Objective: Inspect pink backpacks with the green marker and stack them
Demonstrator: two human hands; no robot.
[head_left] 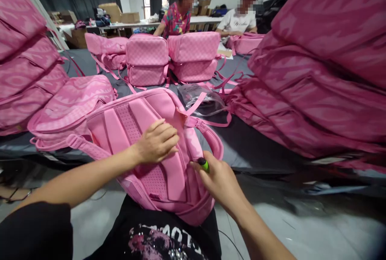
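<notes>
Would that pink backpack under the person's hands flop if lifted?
The pink backpack would probably hold its rough shape, since its back panel looks padded. The narrow webbing strap, curling loosely, would likely dangle. Contents are hidden, so weight is uncertain.

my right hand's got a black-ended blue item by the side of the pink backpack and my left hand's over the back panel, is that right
Not quite: the head view shows that the black-ended item is green, not blue. Your right hand does hold it by the pink backpack's side, with your left hand over the back panel.
</notes>
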